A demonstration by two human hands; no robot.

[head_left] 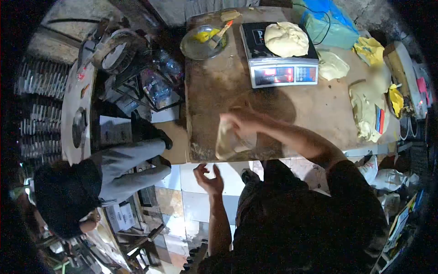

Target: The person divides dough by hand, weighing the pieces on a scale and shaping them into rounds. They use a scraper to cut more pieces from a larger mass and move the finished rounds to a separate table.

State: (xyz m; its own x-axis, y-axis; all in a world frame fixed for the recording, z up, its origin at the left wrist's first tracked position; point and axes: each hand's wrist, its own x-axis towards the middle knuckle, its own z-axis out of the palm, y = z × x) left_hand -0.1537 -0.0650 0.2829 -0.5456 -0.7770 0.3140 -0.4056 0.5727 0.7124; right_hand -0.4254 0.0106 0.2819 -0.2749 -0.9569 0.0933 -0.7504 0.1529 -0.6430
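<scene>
Dark clothing: the wearer's shirt (301, 223) lies nearest the camera, behind both hands.
Pale piece: a blurred, thin piece (223, 144), dough or cloth I cannot tell, is under the right hand at the near edge of the surface (212, 86).
Right hand: its fingers look closed on the piece's upper end; the right hand (239, 121) seems to grip there so the rest hangs free.
Left hand: off the edge, nearer the body, the left hand (210, 180) is half open with curled fingers and holds nothing, perhaps kept clear of the piece.
Scale: ahead of the right hand, the scale (284, 77) faces the wearer, presumably so its red display can be read.
Dough lump: it sits on the scale's top (286, 39), bearing on the plate.
Dish: ahead and left, a dish (191, 53) holds yellow stuff and a brush-like tool (221, 35), its handle over the rim, probably for easy grasping.
Pale mass: well right of both hands (362, 112).
Seated person: left of the hands (68, 196), apart from the surface.
</scene>
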